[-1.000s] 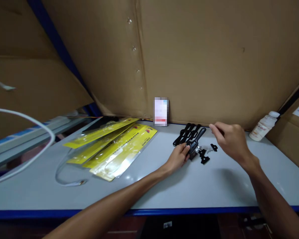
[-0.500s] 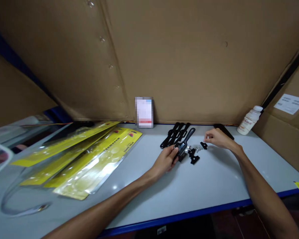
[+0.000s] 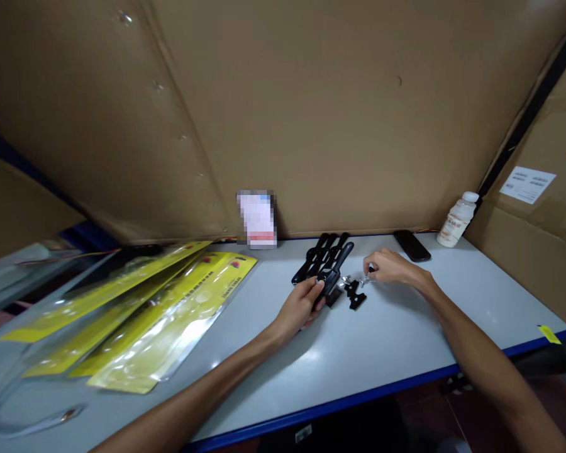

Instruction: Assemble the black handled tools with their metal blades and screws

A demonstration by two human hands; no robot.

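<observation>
Black handled tool [image 3: 331,280]: held just above the table [image 3: 405,340], tilted, one handle pointing away from me. Everything below is placed against it.

Nearest, to its left: clear-fronted yellow packs [image 3: 207,289], fanned and overlapping, well apart from it. My left grip [image 3: 298,309] is wrapped around the tool's middle, thumb on top, covering the near end. Looks like coated metal: stiff, some heft, unlikely to break. Glossy finish could be slippery, so I'd take the central body, thumb pressing down, and use the far handle only for steering; holding by that alone might let it twist.

Just right of the tool: loose black plates [image 3: 356,301], flat, notched, thin. Judged rigid and light; edges may be sharp, so I'd pinch the flat faces. Beside those, shiny small hardware [image 3: 364,281], probably screws, easy to scatter.

Further right: my right grip [image 3: 382,267], fingers drawn together at a dark bit; can't tell whether it's pinched or only touched.

Just beyond the tool: three similar black tools [image 3: 311,255] in a row. Farther right: dark phone [image 3: 412,245] lying flat, then white-capped bottle [image 3: 456,221], upright. Behind everything: cardboard wall [image 3: 311,126].
</observation>
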